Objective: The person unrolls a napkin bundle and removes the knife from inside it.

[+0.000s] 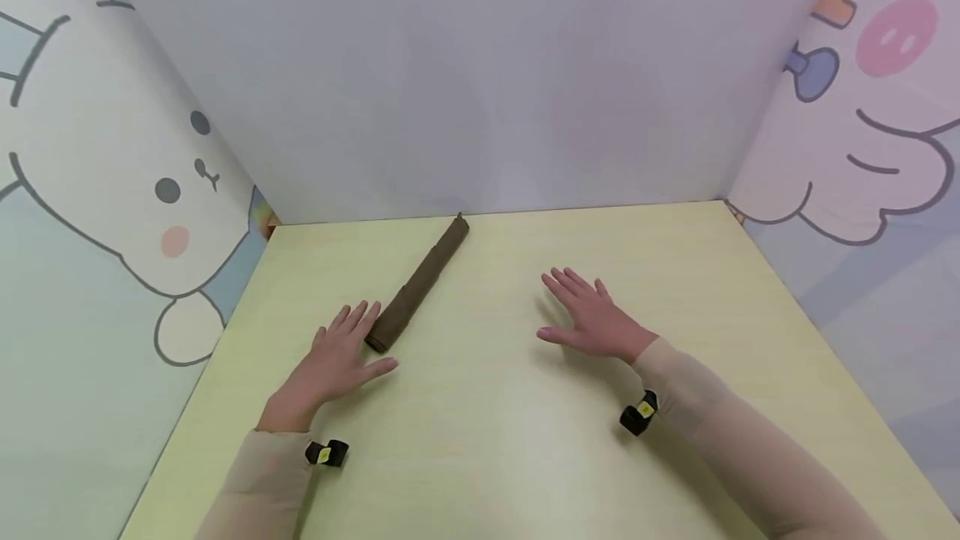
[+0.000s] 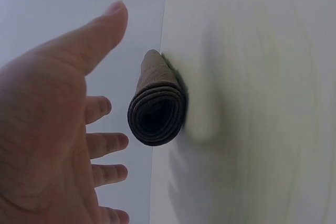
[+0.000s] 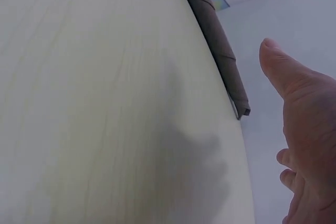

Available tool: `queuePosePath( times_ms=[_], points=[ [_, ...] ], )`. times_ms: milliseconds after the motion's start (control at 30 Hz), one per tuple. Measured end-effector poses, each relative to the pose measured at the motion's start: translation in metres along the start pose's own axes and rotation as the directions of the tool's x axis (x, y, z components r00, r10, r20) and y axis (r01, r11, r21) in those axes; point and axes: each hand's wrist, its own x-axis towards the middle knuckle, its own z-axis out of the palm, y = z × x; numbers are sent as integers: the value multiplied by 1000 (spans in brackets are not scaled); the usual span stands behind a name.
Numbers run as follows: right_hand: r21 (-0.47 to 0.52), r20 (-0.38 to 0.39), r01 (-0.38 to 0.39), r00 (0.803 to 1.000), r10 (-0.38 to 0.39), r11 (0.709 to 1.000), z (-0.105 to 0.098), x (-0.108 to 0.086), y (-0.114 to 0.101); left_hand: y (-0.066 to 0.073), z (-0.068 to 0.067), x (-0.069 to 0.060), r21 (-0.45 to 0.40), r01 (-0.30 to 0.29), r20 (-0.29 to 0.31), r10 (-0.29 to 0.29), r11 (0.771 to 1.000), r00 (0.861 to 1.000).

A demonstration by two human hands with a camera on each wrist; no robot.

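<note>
A brown cloth-like roll (image 1: 420,283) lies slantwise on the table, its far end near the table's back edge. In the left wrist view the near end of the roll (image 2: 156,114) shows several wound layers around a dark hollow. My left hand (image 1: 335,363), fingers spread, hovers beside that near end and holds nothing. Off to the right of the roll, my right hand (image 1: 596,319) is held above the table with fingers extended and nothing in them. From the right wrist, the roll (image 3: 218,45) appears beyond the thumb, apart from the hand (image 3: 310,129).
The pale wooden table (image 1: 480,440) meets a plain light wall (image 1: 480,82) at the back. Side panels with cartoon animals (image 1: 97,148) stand left and right. Both wrists wear small black devices (image 1: 639,412) with yellow marks.
</note>
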Motion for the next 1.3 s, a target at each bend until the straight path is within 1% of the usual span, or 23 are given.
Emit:
queuePosePath(
  times_ms=[167, 233, 400, 533, 600, 833, 967, 1067, 1233, 1300],
  points=[
    [0, 30, 40, 999, -40, 999, 9, 30, -14, 1, 1, 6, -5, -15, -6, 15, 1000, 1000],
    [1, 43, 45, 998, -45, 999, 12, 43, -20, 2, 1, 8, 2, -27, -11, 27, 1000, 1000],
    [23, 74, 40, 996, -42, 999, 21, 72, -35, 4, -1, 12, 22, -51, -14, 51, 998, 999],
    [34, 102, 36, 994, -39, 999, 29, 93, -45, 2, -2, 14, 42, -50, -3, 50, 998, 999],
    [19, 119, 37, 992, -39, 999, 33, 102, -49, 1, -2, 14, 57, -54, 8, 54, 997, 999],
    [-80, 157, 68, 986, -55, 994, 46, 131, -65, -6, -4, 14, 103, -78, 33, 75, 992, 997],
    [-101, 134, 88, 988, -74, 991, 53, 146, -71, -8, -6, 15, 117, -82, 45, 78, 990, 996],
    [-119, 106, 87, 992, -75, 989, 59, 158, -74, -9, -7, 15, 118, -100, 43, 95, 988, 995],
    [-126, 76, 57, 996, -48, 990, 64, 174, -78, -8, -8, 17, 112, -144, 11, 144, 983, 990],
    [-118, 65, 43, 997, -36, 992, 64, 179, -81, -8, -7, 18, 109, -152, 0, 153, 982, 988]
  ],
)
